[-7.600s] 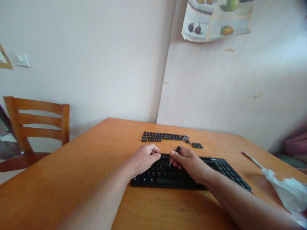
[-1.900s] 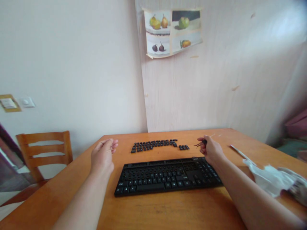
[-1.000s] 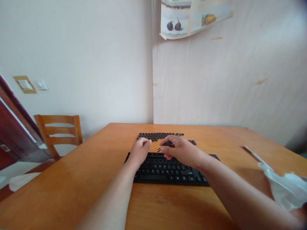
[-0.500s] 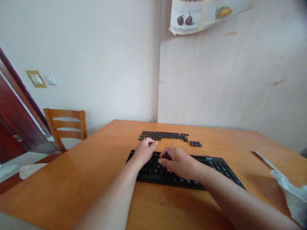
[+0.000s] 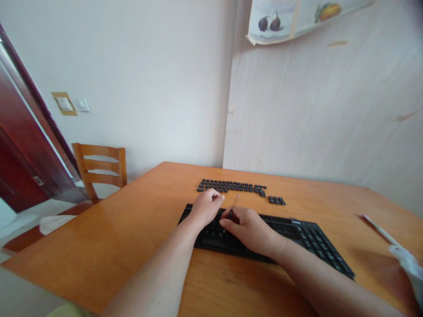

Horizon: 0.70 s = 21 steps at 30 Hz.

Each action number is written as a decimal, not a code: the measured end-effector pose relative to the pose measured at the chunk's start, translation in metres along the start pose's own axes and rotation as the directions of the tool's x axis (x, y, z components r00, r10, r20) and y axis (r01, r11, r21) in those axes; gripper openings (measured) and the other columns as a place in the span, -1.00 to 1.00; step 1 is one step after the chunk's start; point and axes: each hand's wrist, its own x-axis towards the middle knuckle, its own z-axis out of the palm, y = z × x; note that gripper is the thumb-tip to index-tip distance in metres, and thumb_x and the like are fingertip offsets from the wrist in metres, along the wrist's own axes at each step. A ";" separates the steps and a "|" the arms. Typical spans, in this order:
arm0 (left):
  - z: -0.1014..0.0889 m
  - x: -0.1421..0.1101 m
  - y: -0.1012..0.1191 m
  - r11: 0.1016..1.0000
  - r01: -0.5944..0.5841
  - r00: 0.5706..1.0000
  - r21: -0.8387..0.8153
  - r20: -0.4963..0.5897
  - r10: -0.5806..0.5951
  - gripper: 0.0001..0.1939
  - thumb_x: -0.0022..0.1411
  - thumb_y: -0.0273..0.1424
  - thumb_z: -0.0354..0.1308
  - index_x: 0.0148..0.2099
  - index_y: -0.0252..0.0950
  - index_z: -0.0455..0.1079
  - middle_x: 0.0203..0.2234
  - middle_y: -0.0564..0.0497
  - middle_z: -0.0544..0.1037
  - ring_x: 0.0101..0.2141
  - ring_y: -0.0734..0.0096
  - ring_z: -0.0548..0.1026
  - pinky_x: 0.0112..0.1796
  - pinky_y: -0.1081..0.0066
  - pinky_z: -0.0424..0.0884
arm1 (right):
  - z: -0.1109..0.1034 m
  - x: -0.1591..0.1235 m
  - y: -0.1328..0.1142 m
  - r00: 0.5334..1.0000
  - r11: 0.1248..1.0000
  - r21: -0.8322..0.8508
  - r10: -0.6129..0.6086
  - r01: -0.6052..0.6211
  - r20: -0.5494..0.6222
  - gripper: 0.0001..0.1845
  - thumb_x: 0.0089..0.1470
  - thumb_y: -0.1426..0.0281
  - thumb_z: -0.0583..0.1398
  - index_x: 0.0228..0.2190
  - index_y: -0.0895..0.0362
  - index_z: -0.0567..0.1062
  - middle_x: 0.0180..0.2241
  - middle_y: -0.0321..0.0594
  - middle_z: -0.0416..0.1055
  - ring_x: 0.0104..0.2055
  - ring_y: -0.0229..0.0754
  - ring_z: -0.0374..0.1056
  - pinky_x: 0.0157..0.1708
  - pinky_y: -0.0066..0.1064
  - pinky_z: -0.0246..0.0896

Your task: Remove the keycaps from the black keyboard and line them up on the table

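Note:
A black keyboard (image 5: 317,251) lies on the table, several of its key positions bare in the upper part. Over its left part, my left hand (image 5: 206,207) is closed, fingers curled under; whatever they hold is hidden. Beside it, my right hand (image 5: 249,226) pinches what looks like a wire keycap puller (image 5: 235,201). Its thin wire end points up, and the dark part sits between thumb and forefinger, just above the keys. Behind the keyboard, loose black keycaps (image 5: 231,186) lie in rows, with a small group of keycaps (image 5: 276,200) to their right.
The wooden table (image 5: 142,211) meets the wall at the back. At the right edge lies a white stick-like thing (image 5: 380,229) with a crumpled white plastic piece (image 5: 405,257). A wooden chair (image 5: 102,165) stands beyond the left edge.
The view has turned a little left, so everything sits farther right. The puller's wire end shows more clearly above my right hand. Both hands stay over the keyboard.

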 end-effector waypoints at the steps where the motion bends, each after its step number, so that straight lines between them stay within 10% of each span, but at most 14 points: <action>1: 0.000 0.000 -0.001 1.000 0.000 1.000 -0.002 0.000 0.000 -0.77 0.16 -0.20 0.10 -0.36 -0.25 0.44 -0.39 -0.03 0.58 -0.34 0.29 0.49 -0.32 0.37 0.33 | 0.001 0.000 0.002 1.000 1.000 0.014 -0.002 0.002 -0.006 -0.85 0.12 0.32 0.18 -0.36 0.13 0.51 -0.50 -0.29 0.42 -0.45 -0.24 0.29 -0.44 -0.42 0.11; 21: -0.002 -0.003 0.007 1.000 -0.015 0.999 -0.015 -0.033 0.014 -0.81 0.17 -0.26 0.09 -0.38 -0.25 0.41 -0.46 0.01 0.54 -0.38 0.33 0.46 -0.34 0.38 0.30 | -0.001 0.010 0.029 0.974 0.846 0.532 0.133 -0.015 -0.183 -0.60 0.13 0.04 0.15 -0.25 0.13 0.36 -0.35 -0.22 0.43 -0.28 -0.19 0.38 -0.25 -0.35 0.26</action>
